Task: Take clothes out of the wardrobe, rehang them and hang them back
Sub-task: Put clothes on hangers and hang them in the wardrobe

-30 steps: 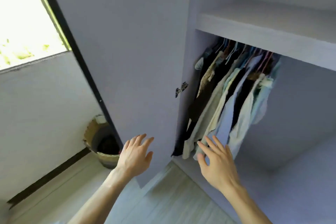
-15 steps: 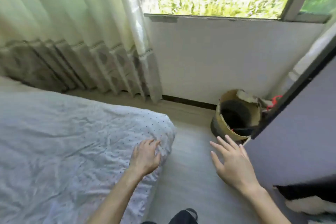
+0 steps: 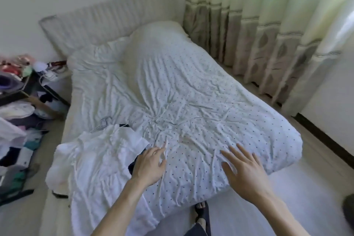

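A bed with a crumpled white quilt dotted in dark specks fills the middle of the frame, running from the lower centre up to a pale ribbed headboard at the upper left. A long pale-green curtain with a patterned grey hem hangs down the upper right. A heap of mixed clothes and clutter sits along the left edge, beside the bed.

A white garment lies spread and rumpled on the lower-left part of the quilt, draping over the bed's near edge. A dark piece of cloth peeks out from under its right side. A thin wire hanger lies at its upper edge, blurred.

The left hand is just right of the white garment, fingers loosely extended, holding nothing. The right hand is spread wide over the quilt at lower right, also empty. A sandalled foot shows at the bottom centre.
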### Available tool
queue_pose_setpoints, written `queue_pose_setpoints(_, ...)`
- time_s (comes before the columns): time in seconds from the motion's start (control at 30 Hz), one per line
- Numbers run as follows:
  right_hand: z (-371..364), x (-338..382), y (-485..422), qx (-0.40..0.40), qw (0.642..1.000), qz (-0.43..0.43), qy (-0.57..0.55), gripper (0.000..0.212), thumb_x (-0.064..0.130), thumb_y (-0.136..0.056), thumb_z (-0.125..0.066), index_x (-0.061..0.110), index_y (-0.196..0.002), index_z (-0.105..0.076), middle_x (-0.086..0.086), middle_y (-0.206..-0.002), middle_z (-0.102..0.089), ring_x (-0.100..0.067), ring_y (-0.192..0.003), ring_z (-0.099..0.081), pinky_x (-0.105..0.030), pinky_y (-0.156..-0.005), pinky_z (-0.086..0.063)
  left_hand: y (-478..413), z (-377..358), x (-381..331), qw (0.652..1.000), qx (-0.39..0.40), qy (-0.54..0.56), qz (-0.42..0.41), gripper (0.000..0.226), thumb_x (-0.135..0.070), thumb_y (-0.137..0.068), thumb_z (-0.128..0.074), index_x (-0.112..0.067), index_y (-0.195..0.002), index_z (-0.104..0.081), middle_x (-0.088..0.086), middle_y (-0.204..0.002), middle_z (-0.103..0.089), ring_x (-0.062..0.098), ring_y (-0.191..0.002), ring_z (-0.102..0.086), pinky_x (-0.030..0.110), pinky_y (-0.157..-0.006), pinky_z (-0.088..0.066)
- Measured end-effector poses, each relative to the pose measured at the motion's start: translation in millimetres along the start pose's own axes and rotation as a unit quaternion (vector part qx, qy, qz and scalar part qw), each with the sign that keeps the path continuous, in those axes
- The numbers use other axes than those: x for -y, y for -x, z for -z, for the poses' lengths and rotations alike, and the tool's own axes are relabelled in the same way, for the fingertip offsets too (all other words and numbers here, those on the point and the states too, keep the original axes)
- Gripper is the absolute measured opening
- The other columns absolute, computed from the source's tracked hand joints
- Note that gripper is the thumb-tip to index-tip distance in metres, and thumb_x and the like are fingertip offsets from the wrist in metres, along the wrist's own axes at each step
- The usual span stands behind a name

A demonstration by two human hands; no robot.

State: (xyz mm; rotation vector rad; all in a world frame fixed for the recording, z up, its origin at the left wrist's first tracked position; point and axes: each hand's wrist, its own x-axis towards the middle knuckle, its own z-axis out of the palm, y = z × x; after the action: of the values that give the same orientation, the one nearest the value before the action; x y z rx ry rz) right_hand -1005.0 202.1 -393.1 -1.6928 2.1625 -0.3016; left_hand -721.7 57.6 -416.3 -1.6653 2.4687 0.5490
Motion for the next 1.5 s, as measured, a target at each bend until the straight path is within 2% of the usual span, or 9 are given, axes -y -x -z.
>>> queue_pose_setpoints(0.27, -25.9, 131.4, -71.3, 0.063, 0.981, 0.182, 0.035, 0.049, 0.056, -0.104, -0.027, 0.046, -0.152, -0.033, 0.016, -0.165, -0.020, -0.009, -0.155, 0.001, -0.039, -0.126, -0.004, 61.3, 20.0, 130.5, 0.983, -0.055, 0.053, 0.169, 0.050, -0.037, -0.102, -0.045, -0.028, -0.151, -0.038, -0.009, -0.154, -0.040, 0.014, -0.143, -0.033, 0.034, -0.113, -0.032)
queue_pose_setpoints(0.47, -67.8, 212.6, -117.7, 0.107, 0.964, 0.233, 0.067, 0.052, 0.058, -0.103, -0.022, 0.047, -0.153, -0.030, 0.016, -0.165, -0.018, -0.008, -0.154, 0.002, -0.040, -0.127, -0.004, 79.0, 13.5, 226.2, 0.965, -0.028, 0.071, 0.251, 0.053, -0.039, -0.104, -0.041, -0.027, -0.154, -0.031, -0.007, -0.158, -0.033, 0.015, -0.146, -0.028, 0.035, -0.116, -0.029)
queue_pose_setpoints(0.63, -121.6, 284.1, -171.5, 0.170, 0.957, 0.225, 0.067, 0.051, 0.054, -0.105, -0.023, 0.046, -0.155, -0.023, 0.016, -0.166, -0.014, -0.008, -0.154, 0.004, -0.037, -0.126, 0.000, 47.2, 20.4, 328.9, 0.961, -0.006, 0.065, 0.268, 0.052, -0.039, -0.103, -0.040, -0.029, -0.154, -0.031, -0.007, -0.159, -0.032, 0.013, -0.147, -0.028, 0.030, -0.115, -0.029)
queue_pose_setpoints(0.8, -179.1, 352.2, -238.1, 0.224, 0.949, 0.200, 0.095, 0.052, 0.051, -0.106, -0.025, 0.042, -0.157, -0.020, 0.011, -0.168, -0.010, -0.012, -0.155, 0.003, -0.037, -0.125, -0.001, -14.3, 32.5, 437.0, 0.955, 0.053, 0.072, 0.281, 0.054, -0.039, -0.103, -0.041, -0.026, -0.154, -0.031, -0.001, -0.160, -0.030, 0.019, -0.147, -0.028, 0.035, -0.115, -0.031)
queue_pose_setpoints(0.93, -238.0, 391.7, -293.4, 0.269, 0.940, 0.172, 0.123, 0.060, 0.059, -0.103, -0.021, 0.042, -0.159, -0.008, 0.008, -0.169, 0.000, -0.016, -0.155, 0.008, -0.039, -0.126, -0.002, -63.1, 32.9, 516.1, 0.947, 0.087, 0.066, 0.303, 0.049, -0.037, -0.100, -0.042, -0.025, -0.147, -0.039, 0.006, -0.157, -0.033, 0.026, -0.143, -0.032, 0.040, -0.110, -0.036)
queue_pose_setpoints(1.03, -294.0, 418.0, -332.0, 0.305, 0.926, 0.166, 0.149, 0.070, 0.068, -0.100, -0.018, 0.039, -0.159, 0.004, 0.003, -0.168, 0.014, -0.020, -0.154, 0.015, -0.043, -0.126, 0.000, -103.9, 29.6, 577.2, 0.935, 0.094, 0.067, 0.334, 0.055, -0.043, -0.099, -0.041, -0.026, -0.151, -0.034, 0.006, -0.161, -0.026, 0.025, -0.147, -0.026, 0.042, -0.113, -0.031)
queue_pose_setpoints(1.17, -365.6, 432.2, -370.6, 0.354, 0.907, 0.145, 0.175, 0.081, 0.076, -0.094, -0.015, 0.038, -0.154, 0.022, 0.002, -0.158, 0.036, -0.028, -0.151, 0.024, -0.053, -0.123, 0.004, -155.4, 11.1, 638.8, 0.926, 0.102, 0.073, 0.356, 0.062, -0.049, -0.100, -0.040, -0.024, -0.155, -0.026, 0.006, -0.163, -0.021, 0.027, -0.148, -0.023, 0.043, -0.115, -0.030)
queue_pose_setpoints(1.37, -436.0, 425.9, -380.8, 0.429, 0.885, 0.073, 0.164, 0.091, 0.078, -0.092, -0.021, 0.033, -0.146, 0.038, 0.007, -0.150, 0.051, -0.030, -0.147, 0.031, -0.059, -0.120, 0.005, -212.0, -21.7, 700.3, 0.930, 0.096, 0.080, 0.345, 0.060, -0.050, -0.100, -0.040, -0.020, -0.152, -0.032, 0.007, -0.155, -0.039, 0.031, -0.141, -0.038, 0.048, -0.111, -0.035)
queue_pose_setpoints(1.5, -452.7, 420.0, -372.5, 0.432, 0.886, 0.053, 0.159, 0.091, 0.077, -0.093, -0.022, 0.035, -0.143, 0.042, 0.009, -0.146, 0.056, -0.031, -0.144, 0.037, -0.062, -0.119, 0.006, -232.9, -43.3, 715.9, 0.935, 0.102, 0.056, 0.336, 0.051, -0.048, -0.101, -0.037, -0.018, -0.142, -0.044, 0.016, -0.141, -0.050, 0.037, -0.127, -0.047, 0.048, -0.100, -0.041)
